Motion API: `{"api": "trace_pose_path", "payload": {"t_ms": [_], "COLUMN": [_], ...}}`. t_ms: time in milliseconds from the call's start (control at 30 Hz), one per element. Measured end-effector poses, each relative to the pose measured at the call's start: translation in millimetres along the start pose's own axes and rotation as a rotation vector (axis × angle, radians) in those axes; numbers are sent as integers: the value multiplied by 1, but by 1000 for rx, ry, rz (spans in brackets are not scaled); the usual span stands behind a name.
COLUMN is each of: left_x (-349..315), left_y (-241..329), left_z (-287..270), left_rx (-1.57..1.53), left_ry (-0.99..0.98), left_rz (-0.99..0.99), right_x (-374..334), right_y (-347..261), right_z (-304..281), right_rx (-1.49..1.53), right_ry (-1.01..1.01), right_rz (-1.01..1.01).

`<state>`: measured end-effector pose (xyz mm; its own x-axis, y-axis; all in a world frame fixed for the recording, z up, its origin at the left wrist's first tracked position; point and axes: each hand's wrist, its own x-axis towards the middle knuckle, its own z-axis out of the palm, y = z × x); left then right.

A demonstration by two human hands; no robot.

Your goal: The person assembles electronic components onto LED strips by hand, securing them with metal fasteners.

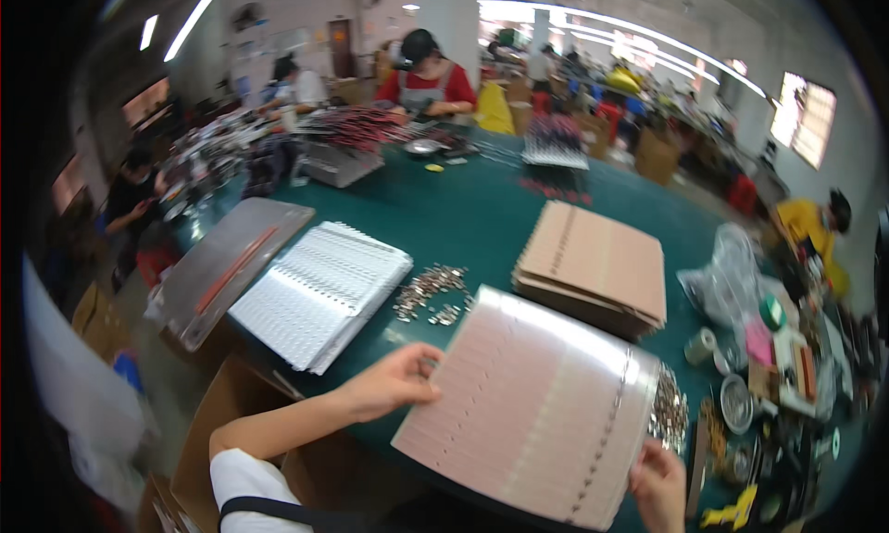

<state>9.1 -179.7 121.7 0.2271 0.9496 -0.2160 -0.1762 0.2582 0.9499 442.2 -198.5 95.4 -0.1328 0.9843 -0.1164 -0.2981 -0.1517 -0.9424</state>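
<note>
Lying tilted on the green table [463, 209], a pinkish card [537, 403] is gripped at its left edge by the left hand [394, 382], fingers curled, and at its lower right corner by the right hand [659, 485]. Behind the card, small metal parts [431, 292] are scattered; a brown card stack [593, 264] sits behind-right, white sheets [319, 292] left.

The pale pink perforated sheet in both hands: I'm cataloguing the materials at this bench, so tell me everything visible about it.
The pink sheet is a large, thin, glossy rectangular panel, pale pink, with parallel lengthwise strips and a row of small holes near one edge. It lies tilted over the green table, catching light along its upper edge. The left hand grips its left edge; the right hand holds its lower right corner. Small metal parts lie just beside its right edge.
</note>
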Motion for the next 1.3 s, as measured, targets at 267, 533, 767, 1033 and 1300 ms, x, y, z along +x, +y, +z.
{"api": "trace_pose_path", "payload": {"t_ms": [267, 533, 767, 1033, 1300], "left_x": [162, 347, 371, 382, 303], "left_y": [97, 62, 44, 36, 40], "left_z": [7, -12, -14, 8, -4], "left_rx": [442, 496, 598, 781, 851], "left_ry": [80, 244, 327, 420, 238], "left_rz": [462, 434, 399, 462, 713], "right_x": [169, 315, 334, 362, 276], "right_y": [-95, -78, -69, -47, -61], "right_z": [-10, -50, -51, -95, -118], "right_rx": [-117, -87, -332, -408, -547], "right_ry": [-147, 78, 148, 146, 182], "right_rz": [-172, -126, -163, -161, -359]}}
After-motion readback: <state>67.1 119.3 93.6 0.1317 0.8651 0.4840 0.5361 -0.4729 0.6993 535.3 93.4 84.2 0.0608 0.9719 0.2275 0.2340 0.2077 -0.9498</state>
